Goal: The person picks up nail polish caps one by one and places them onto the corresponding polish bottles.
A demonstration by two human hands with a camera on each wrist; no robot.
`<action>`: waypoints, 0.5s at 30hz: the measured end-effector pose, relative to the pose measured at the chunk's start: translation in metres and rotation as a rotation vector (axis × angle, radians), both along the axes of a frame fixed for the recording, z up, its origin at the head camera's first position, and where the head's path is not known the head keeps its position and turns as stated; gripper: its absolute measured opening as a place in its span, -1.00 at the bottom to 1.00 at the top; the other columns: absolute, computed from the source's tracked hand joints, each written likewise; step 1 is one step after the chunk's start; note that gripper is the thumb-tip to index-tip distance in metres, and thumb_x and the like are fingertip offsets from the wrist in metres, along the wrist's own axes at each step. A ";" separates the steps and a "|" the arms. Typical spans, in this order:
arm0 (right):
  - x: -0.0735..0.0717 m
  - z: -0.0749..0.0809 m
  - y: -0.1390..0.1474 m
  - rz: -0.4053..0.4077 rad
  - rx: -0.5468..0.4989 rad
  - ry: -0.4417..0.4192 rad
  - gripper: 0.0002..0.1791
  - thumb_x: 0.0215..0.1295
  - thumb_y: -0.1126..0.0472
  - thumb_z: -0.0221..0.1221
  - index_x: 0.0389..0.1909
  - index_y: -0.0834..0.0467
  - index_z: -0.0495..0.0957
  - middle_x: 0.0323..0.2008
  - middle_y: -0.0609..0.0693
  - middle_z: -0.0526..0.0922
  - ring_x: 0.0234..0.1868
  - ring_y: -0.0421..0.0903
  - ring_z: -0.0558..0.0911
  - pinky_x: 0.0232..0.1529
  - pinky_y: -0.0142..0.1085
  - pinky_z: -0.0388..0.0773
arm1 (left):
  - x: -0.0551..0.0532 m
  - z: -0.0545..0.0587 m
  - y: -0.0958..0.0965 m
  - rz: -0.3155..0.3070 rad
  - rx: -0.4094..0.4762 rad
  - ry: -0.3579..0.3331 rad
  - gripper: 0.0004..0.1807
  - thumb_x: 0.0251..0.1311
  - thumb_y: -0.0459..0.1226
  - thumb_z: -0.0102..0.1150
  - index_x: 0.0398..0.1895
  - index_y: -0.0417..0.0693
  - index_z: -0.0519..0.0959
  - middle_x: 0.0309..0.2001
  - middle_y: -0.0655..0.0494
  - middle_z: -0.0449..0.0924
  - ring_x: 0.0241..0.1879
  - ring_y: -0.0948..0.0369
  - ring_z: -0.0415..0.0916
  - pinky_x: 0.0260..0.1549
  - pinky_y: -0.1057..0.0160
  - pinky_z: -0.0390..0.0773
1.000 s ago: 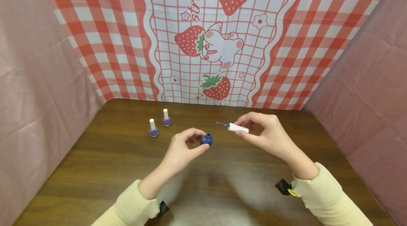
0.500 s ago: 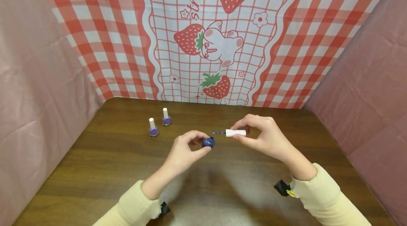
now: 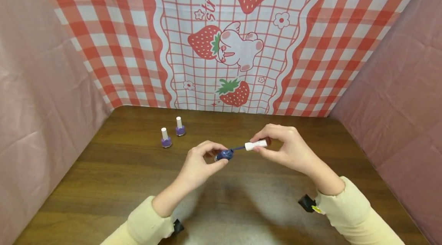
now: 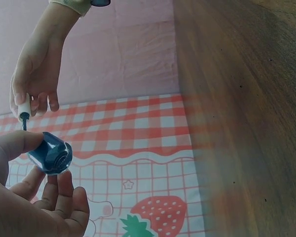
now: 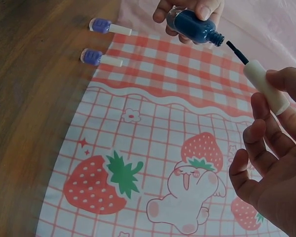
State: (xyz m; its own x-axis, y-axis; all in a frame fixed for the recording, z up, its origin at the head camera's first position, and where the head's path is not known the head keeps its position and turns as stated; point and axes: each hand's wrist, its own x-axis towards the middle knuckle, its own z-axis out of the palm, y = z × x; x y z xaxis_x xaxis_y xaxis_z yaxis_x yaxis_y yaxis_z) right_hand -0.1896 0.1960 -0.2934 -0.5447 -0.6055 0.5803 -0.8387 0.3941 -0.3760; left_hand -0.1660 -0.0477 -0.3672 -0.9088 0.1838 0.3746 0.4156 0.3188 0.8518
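Note:
My left hand (image 3: 198, 162) pinches a dark blue nail polish bottle (image 3: 225, 155) between thumb and fingers, tilted with its neck towards the right. In the right wrist view the bottle's threaded neck (image 5: 216, 38) is uncapped. My right hand (image 3: 288, 143) pinches the white brush cap (image 3: 256, 145), its polish-coated brush (image 5: 237, 52) pointing at the bottle mouth. The right wrist view has a small gap between brush tip and neck. In the left wrist view, the bottle's base (image 4: 63, 159) faces the camera and hides the mouth.
Two purple nail polish bottles with white caps, a nearer one (image 3: 166, 138) and a farther one (image 3: 180, 127), stand at the back left of the brown wooden table (image 3: 114, 168). A strawberry-print cloth (image 3: 238, 49) hangs behind. Pink curtains (image 3: 390, 95) flank both sides.
The right hand has moved left and slightly down, bringing the brush close to the bottle mouth. The left hand has tilted the bottle's neck further to the right.

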 end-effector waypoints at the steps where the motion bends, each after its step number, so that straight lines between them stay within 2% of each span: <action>1: 0.002 0.002 -0.001 0.003 -0.001 0.008 -0.72 -0.07 0.36 0.41 -0.32 0.04 0.64 -0.41 -0.18 0.63 -0.43 -0.31 0.48 -0.40 -0.55 0.39 | 0.000 0.000 0.000 -0.001 0.001 0.000 -0.78 -0.06 -0.32 0.41 -0.29 0.08 0.66 -0.32 0.28 0.62 -0.33 0.31 0.49 -0.25 0.20 0.53; 8: 0.019 0.022 -0.014 0.012 -0.004 0.010 -0.75 -0.12 0.49 0.37 -0.38 0.18 0.62 -0.46 -0.07 0.63 -0.46 -0.24 0.49 -0.41 -0.57 0.38 | 0.002 0.002 -0.001 -0.007 0.008 0.001 -0.78 -0.06 -0.32 0.41 -0.29 0.08 0.66 -0.32 0.27 0.62 -0.31 0.30 0.48 -0.24 0.14 0.53; 13: 0.015 0.017 -0.012 0.015 0.005 0.007 -0.74 -0.10 0.45 0.39 -0.36 0.13 0.63 -0.43 -0.11 0.63 -0.44 -0.26 0.49 -0.40 -0.50 0.42 | 0.002 0.002 -0.002 -0.008 0.008 0.012 -0.78 -0.06 -0.33 0.42 -0.30 0.07 0.67 -0.32 0.26 0.63 -0.32 0.29 0.48 -0.24 0.08 0.54; 15: 0.010 0.011 -0.009 0.016 0.007 0.005 -0.73 -0.10 0.43 0.40 -0.35 0.11 0.63 -0.42 -0.13 0.63 -0.43 -0.27 0.49 -0.41 -0.50 0.42 | 0.002 0.002 -0.002 -0.009 0.006 0.015 -0.78 -0.06 -0.33 0.42 -0.30 0.06 0.67 -0.31 0.26 0.63 -0.32 0.29 0.48 -0.24 0.07 0.54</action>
State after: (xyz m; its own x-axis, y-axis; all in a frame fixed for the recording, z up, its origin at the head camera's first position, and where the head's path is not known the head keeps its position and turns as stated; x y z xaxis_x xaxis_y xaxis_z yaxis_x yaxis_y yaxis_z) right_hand -0.1799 0.1869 -0.2825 -0.5319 -0.6181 0.5788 -0.8468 0.3830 -0.3692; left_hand -0.1637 -0.0493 -0.3655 -0.9012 0.1899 0.3896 0.4315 0.3093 0.8474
